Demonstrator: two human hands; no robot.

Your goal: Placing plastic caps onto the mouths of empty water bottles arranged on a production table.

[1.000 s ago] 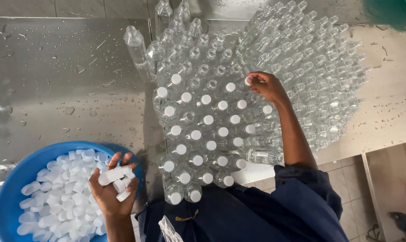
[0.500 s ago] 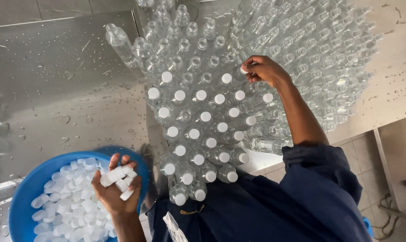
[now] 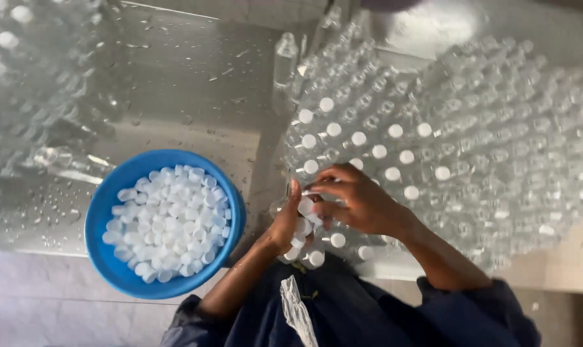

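At lower centre our left hand (image 3: 288, 225) cups white caps (image 3: 302, 226), our right hand (image 3: 359, 202) pinching one beside it. Lower left, a blue bowl (image 3: 115, 270) holds more caps. Beyond, clear bottles (image 3: 471, 148) crowd the wet counter (image 3: 195, 83).

Bowl (image 3: 111, 212) of caps (image 3: 169, 222) on the counter (image 3: 176, 90) left of both hands, bottles (image 3: 497, 154) to the right.

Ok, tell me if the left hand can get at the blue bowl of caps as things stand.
Probably yes. The left hand sits just right of the blue bowl, with only bare wet table between them and the bowl open on top. But it already cups several white caps, with the right hand against it, so it isn't free.
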